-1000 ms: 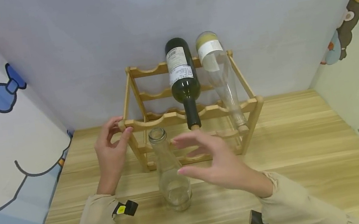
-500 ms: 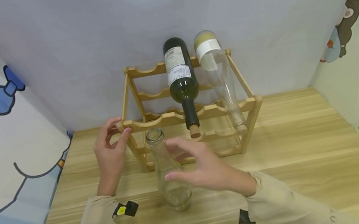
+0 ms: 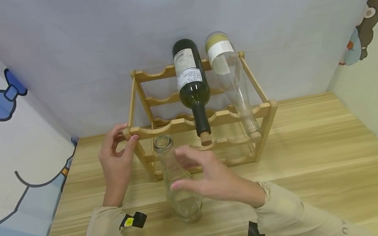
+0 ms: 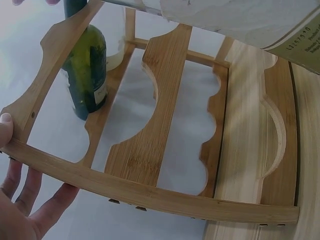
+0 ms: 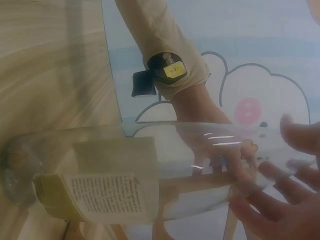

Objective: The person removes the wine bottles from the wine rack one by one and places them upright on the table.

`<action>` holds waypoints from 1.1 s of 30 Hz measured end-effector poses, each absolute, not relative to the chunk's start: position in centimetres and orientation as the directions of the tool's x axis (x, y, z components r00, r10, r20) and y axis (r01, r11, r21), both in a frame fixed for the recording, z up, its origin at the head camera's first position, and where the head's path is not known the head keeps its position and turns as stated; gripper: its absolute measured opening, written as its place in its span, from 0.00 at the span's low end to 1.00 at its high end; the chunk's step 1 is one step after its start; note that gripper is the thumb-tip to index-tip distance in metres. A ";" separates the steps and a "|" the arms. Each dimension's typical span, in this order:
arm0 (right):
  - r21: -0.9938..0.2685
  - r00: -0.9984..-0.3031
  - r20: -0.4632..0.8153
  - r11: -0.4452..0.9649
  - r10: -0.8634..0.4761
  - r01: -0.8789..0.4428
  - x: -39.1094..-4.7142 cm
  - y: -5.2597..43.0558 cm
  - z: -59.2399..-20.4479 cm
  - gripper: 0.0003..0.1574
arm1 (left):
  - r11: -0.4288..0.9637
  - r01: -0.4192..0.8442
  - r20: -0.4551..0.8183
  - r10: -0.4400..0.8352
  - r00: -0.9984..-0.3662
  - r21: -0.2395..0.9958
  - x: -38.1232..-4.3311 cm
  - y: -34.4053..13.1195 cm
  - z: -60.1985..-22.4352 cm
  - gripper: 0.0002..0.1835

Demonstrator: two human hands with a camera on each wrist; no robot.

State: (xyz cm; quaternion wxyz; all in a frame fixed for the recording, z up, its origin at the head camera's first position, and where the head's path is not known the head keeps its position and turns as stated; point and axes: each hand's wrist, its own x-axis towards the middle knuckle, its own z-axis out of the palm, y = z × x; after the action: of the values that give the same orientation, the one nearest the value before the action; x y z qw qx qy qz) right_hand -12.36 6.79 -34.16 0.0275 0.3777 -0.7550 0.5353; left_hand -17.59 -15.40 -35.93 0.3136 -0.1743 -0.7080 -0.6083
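Observation:
My left hand (image 3: 117, 158) holds the front left corner of a wooden wine rack (image 3: 175, 126), thumb in front and fingers behind the post. Near that corner a clear glass bottle (image 3: 183, 201) stands upright on the table, its mouth uncorked; the right wrist view shows its white and green label (image 5: 105, 197). Around the upper part of this bottle my right hand (image 3: 213, 176) curves loosely, the thumb across the near side and the fingers toward the neck. A wide gap shows between thumb and fingers in the right wrist view.
On the rack's top tier lie a dark green wine bottle (image 3: 192, 76) and a clear corked bottle (image 3: 230, 74), necks toward me. The rack stands against a grey back wall (image 3: 90, 59). Cartoon-printed panels (image 3: 7, 163) flank the wooden table (image 3: 327, 145).
My right hand has moved left from beside the standing bottle until thumb and fingers overlap it. My left hand, the rack and the bottles have stayed put.

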 end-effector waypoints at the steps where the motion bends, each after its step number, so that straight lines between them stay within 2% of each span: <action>1: -0.785 -0.708 0.454 0.134 -0.541 -0.605 -12.4 6.8 -34.2 0.32 | 0.201 0.629 0.657 -0.134 -0.742 0.751 -17.5 -15.4 -35.9 0.18; 11: -0.765 -0.701 0.473 0.147 -0.534 -0.627 -12.0 6.4 -33.8 0.29 | 0.214 0.621 0.654 -0.148 -0.742 0.754 -17.5 -15.3 -35.9 0.18; 19: -0.782 -0.723 0.423 0.183 -0.546 -0.595 -11.7 6.0 -33.6 0.33 | 0.196 0.625 0.654 -0.172 -0.737 0.756 -18.7 -16.3 -37.8 0.20; 25: -0.751 -0.700 0.501 0.146 -0.509 -0.644 -11.8 6.1 -34.3 0.27 | 0.193 0.633 0.661 -0.161 -0.733 0.749 -19.1 -16.2 -38.3 0.20; 33: -0.722 -0.667 0.553 0.111 -0.499 -0.682 -11.0 7.0 -33.6 0.26 | 0.182 0.628 0.653 -0.162 -0.740 0.757 -18.2 -15.6 -37.0 0.19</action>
State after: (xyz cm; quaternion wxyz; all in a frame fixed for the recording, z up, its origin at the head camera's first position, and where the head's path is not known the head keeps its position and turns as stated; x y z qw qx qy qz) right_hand -11.02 6.98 -33.62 0.0860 0.3988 -0.7404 0.5341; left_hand -18.16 -15.61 -36.98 0.3199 -0.1665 -0.6991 -0.6174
